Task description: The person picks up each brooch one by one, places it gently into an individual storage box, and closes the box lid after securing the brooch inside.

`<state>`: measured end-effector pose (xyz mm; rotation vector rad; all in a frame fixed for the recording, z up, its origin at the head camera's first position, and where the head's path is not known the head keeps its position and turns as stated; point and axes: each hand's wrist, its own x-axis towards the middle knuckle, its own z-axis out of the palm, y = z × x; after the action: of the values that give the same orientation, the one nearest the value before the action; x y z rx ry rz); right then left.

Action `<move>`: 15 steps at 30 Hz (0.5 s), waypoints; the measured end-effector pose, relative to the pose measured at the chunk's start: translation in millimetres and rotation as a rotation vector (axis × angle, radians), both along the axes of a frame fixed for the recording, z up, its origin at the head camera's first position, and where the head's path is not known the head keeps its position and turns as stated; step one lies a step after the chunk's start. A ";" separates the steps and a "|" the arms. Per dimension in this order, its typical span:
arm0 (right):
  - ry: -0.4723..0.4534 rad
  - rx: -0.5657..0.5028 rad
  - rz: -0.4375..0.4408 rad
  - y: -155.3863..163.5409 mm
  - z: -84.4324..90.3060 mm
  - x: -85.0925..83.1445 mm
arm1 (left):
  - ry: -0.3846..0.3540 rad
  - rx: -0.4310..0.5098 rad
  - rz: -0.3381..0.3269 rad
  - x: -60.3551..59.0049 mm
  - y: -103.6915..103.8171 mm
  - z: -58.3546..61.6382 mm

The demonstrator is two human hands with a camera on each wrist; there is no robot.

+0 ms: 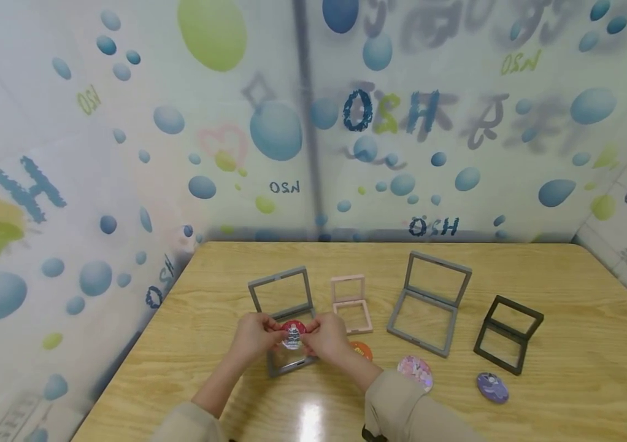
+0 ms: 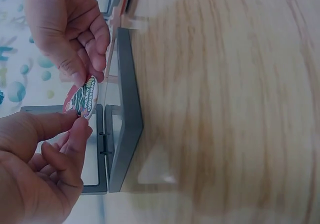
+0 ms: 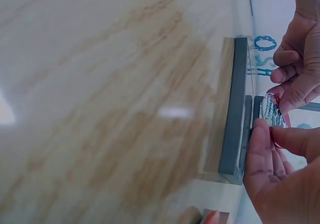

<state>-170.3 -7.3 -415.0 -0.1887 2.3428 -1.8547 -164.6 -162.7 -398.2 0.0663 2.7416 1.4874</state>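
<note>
Head view: your left hand [image 1: 255, 339] and right hand [image 1: 329, 339] meet low and centre-left in the frame, both pinching the red round badge [image 1: 293, 334] between fingertips. It hangs just above the open grey frame case [image 1: 286, 319] on the tabletop [image 1: 567, 368].
Left wrist view: badge [image 2: 81, 98] at left centre, held edge-on, long axis running up-down in the frame; your left hand [image 2: 40, 169] grips its lower rim, right hand [image 2: 67, 29] its upper. Case [image 2: 122, 119] lies just right of the badge.
Right wrist view: badge [image 3: 272, 110] at right edge, case [image 3: 235, 109] immediately left of it. Both grips closed on the rim; neither hand is nearer.
Others: orange, pink and purple badges and three more cases lie right, untouched.
</note>
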 end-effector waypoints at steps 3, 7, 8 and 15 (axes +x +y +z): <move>0.016 0.023 -0.022 -0.7 -3.7 -2.0 | -0.005 0.000 0.011 -2.6 1.9 -3.5; 0.031 0.048 -0.025 -1.6 -8.4 -4.0 | -0.009 -0.028 0.017 -3.6 3.1 -6.3; 0.034 0.053 -0.025 -1.8 -9.6 -4.4 | -0.007 -0.037 0.017 -3.8 3.1 -7.1; 0.068 0.080 -0.015 -1.2 -13.1 -6.0 | 0.007 -0.074 -0.003 -4.4 3.4 -10.7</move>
<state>-176.2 -8.4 -428.1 -0.2292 2.4650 -1.7836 -169.0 -159.3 -408.9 0.0747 2.7974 1.3856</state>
